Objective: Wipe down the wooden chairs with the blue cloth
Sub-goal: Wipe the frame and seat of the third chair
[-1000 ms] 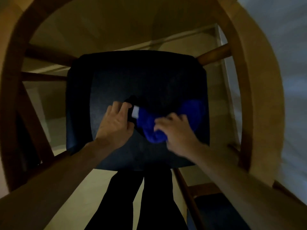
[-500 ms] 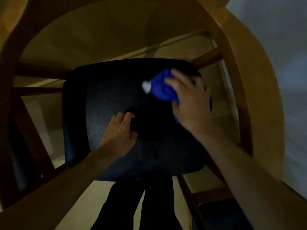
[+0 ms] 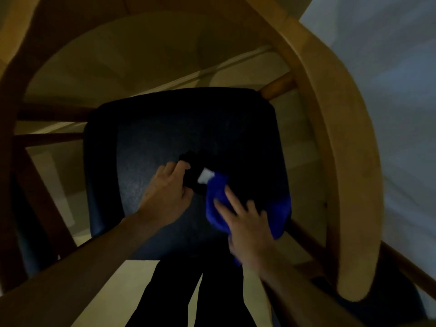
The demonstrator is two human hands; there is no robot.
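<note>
Your right hand [image 3: 247, 225] presses the cloth [image 3: 217, 199] flat on the seat [image 3: 151, 161], near its front right; your left hand [image 3: 165, 192] grips something dark, unidentifiable. Seat wiping underway; the frame [image 3: 342, 149] likely follows.

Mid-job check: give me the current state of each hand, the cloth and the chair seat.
left hand: resting on the seat, fingers on a dark object.
right hand: pressed flat on the cloth.
blue cloth: bunched, on the seat's right side.
dark seat: upright, mostly uncovered.
</note>
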